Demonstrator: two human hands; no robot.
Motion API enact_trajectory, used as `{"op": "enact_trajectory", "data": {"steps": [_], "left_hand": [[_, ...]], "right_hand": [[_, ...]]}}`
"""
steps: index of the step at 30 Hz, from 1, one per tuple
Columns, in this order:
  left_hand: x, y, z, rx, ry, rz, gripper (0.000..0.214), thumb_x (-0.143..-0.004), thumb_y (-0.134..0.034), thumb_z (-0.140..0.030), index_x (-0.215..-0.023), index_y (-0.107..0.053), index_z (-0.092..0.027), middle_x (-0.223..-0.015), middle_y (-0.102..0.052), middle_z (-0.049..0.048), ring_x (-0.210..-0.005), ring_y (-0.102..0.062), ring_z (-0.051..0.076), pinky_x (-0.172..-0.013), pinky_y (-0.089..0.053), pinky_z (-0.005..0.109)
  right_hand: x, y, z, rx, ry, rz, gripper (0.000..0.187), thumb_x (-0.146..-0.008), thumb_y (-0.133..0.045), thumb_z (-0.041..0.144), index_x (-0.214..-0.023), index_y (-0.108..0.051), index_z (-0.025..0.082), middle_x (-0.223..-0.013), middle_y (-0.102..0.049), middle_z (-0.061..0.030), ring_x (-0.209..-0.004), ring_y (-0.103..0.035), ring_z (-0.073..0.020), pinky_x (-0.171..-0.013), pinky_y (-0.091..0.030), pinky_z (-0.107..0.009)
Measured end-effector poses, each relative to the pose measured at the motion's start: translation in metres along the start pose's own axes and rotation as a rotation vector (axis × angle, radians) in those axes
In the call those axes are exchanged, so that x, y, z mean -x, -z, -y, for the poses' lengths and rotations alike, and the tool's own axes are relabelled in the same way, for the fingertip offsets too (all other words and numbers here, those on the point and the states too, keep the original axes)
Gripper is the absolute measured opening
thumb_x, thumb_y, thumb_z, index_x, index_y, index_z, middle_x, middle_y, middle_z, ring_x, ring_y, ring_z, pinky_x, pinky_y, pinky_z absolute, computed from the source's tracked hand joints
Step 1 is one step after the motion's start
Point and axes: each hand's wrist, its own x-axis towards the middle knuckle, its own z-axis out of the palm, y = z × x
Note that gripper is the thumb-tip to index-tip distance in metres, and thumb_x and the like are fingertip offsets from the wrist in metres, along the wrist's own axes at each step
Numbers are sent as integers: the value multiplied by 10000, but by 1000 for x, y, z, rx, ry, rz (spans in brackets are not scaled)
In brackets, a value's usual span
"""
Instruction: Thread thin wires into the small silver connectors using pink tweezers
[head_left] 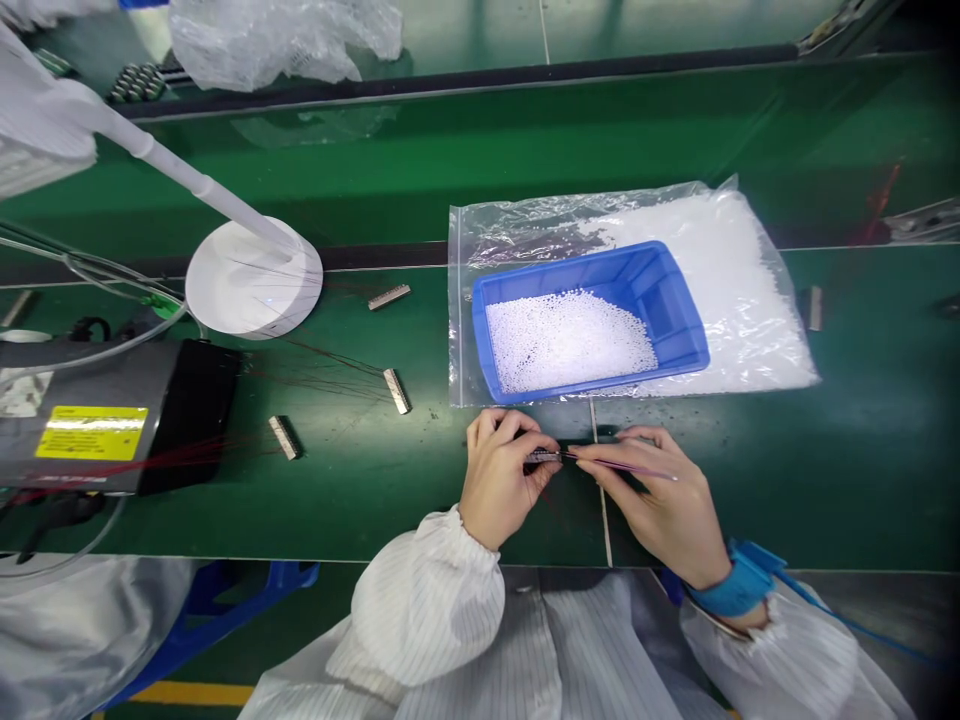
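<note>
My left hand [504,470] is closed around a small metallic block-shaped part [543,456], pinched between thumb and fingers near the table's front edge. Thin reddish wires seem to trail below it. In my right hand [660,495] is a thin pinkish tweezers-like tool [626,467], its dark tip pointing left at the end of the part. Whether tip and part touch, I cannot tell. A blue wrist strap [739,585] circles my right wrist. Just beyond both hands stands a blue bin [679,340] partly filled with small white beads [570,340].
Under the bin lies a clear bag [750,290] of white material. Similar metallic blocks [397,391] with fine wires lie to the left. A white round lamp base [259,290] and a dark device with a yellow label [90,432] stand further left. Crumpled plastic [285,40] rests on the upper ledge.
</note>
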Motion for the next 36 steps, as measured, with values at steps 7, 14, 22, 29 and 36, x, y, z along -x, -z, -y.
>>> {"op": "enact_trajectory", "data": {"steps": [7,14,22,29,36], "left_hand": [[0,2,-1,5,2,15,75,-788,-692,-270,-859,-685,-244,-925,-614,22,-992,-452,227,-866,-339,397],[0,0,1,-6,-5,14,108,-766,-714,-258,-869,-682,-245,-927,-612,19,-982,-456,226,-858,-342,397],[0,2,-1,0,-5,12,97,-765,-716,-249,-855,-682,-236,-918,-613,14,-975,-453,222,-870,-336,392],[0,3,-1,2,1,19,94,-771,-710,-257,-860,-683,-242,-919,-612,15,-976,-450,224,-871,-338,393],[0,1,0,14,-10,0,101,-764,-717,-241,-859,-682,-233,-909,-606,14,-972,-455,220,-879,-339,394]], "right_hand": [[-1,1,1,27,33,10,221,-826,-613,103,-1004,-620,234,-913,-733,3,-722,-666,-146,-765,-479,-394],[0,0,-1,43,28,10,206,-832,-604,129,-994,-633,253,-900,-734,20,-713,-671,-150,-755,-494,-392],[-1,3,1,43,37,-5,217,-810,-631,115,-988,-631,239,-890,-733,10,-705,-661,-155,-751,-488,-393],[-2,3,0,45,55,-21,230,-805,-633,104,-982,-623,250,-891,-733,20,-700,-651,-155,-745,-493,-395],[12,15,-8,78,-25,-26,244,-810,-631,111,-1007,-629,255,-911,-724,5,-747,-634,-167,-754,-479,-399]]}}
